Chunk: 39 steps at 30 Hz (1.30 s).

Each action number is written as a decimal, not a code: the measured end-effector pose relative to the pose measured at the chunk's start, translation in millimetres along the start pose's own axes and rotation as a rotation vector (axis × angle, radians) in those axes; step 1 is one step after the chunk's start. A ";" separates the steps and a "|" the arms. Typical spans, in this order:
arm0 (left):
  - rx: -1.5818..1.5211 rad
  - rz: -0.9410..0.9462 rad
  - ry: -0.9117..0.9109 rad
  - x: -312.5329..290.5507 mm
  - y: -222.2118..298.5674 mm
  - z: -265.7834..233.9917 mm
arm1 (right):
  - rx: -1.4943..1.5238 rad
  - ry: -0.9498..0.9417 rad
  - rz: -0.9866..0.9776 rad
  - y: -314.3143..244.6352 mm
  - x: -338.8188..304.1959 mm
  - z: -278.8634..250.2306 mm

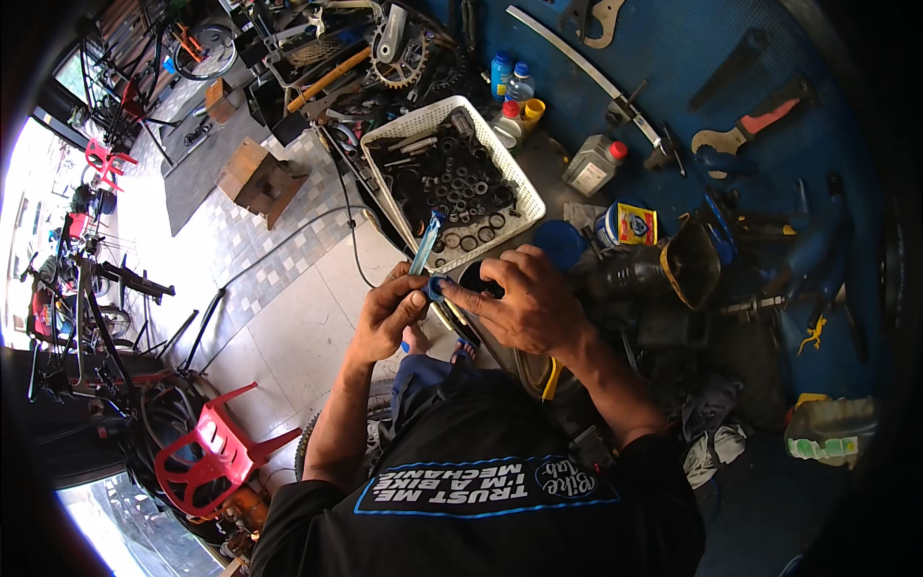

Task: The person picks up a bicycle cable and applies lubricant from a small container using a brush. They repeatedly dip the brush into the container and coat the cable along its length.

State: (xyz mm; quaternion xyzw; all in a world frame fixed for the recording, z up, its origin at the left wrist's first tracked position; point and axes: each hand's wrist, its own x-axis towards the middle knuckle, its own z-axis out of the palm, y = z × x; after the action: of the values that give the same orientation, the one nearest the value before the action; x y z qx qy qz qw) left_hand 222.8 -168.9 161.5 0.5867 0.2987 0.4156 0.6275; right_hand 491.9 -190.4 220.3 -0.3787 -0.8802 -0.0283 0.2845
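My left hand [392,310] is closed in a pinch, thumb against fingers, on a small blue ring-shaped part [435,288]. A light-blue flat strip [426,248] with a darker blue end sticks up from the same hand, pointing at the basket. My right hand [527,304] reaches in from the other side, its index fingertip touching the blue part. The rest of its fingers are loosely bent and apart, and its thumb is mostly hidden. Just beyond both hands lies a white plastic basket [531,192] holding several metal rings, bearings and small dark parts.
Bottles, including a grey one with a red cap [594,165], and a blue-and-yellow tub [627,226] stand right of the basket. Hand tools hang against a blue panel [673,67]. Cranksets [399,58] lie behind. A red plastic chair [219,444] and a cardboard box [260,181] stand left.
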 end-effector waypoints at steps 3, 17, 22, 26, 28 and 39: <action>0.041 -0.017 0.004 -0.9 -0.1 -3.5 | -0.011 0.014 -0.072 9.2 1.3 -6.8; -0.036 -0.024 0.006 8.7 -1.1 4.4 | 1.977 0.065 0.607 -4.4 -15.5 40.1; -0.060 0.000 0.032 10.0 -1.8 2.6 | 1.715 0.036 0.591 4.3 -25.5 46.5; 0.014 0.078 0.020 15.4 0.9 -4.5 | 1.663 0.037 0.678 14.3 -37.1 43.9; 0.031 0.058 0.031 19.3 8.5 0.1 | 1.687 0.079 0.647 11.5 -32.1 37.3; 0.039 0.080 0.049 21.2 4.8 -4.1 | 1.232 0.052 0.568 7.6 -17.9 23.8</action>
State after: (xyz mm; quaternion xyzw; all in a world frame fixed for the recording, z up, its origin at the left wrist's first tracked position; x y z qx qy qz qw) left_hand 228.6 -148.7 168.1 0.6001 0.2983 0.4487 0.5913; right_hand 495.6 -190.4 189.8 -0.3632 -0.5950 0.5450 0.4659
